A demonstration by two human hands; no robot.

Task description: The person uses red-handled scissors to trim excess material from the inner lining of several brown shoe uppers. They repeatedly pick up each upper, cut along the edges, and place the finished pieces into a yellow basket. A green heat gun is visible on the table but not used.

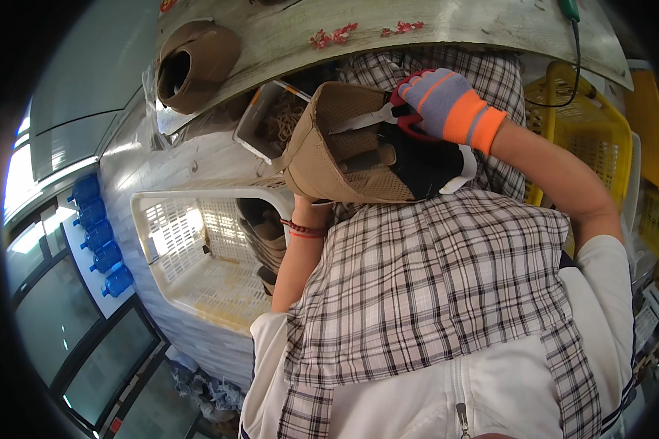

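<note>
A tan mesh shoe upper [307, 162] is held over my lap, its opening facing up, with a black inner part [421, 167] and a white edge at its right. My left hand [311, 207] reaches beneath the upper from below; its fingers are hidden behind the material. My right hand [447, 106], in a grey and orange glove, is closed round the red handles of a pair of scissors [370, 118]. The scissors' metal blade points left into the opening of the upper.
A worn table [285, 55] crosses the top, bearing another tan shoe upper [198, 66]. A white box [263, 110] holds tangled tan strips. At left, a white plastic basket [154, 249] contains several shoe parts. A yellow crate [608, 132] stands at right, below a hanging black cable [577, 66].
</note>
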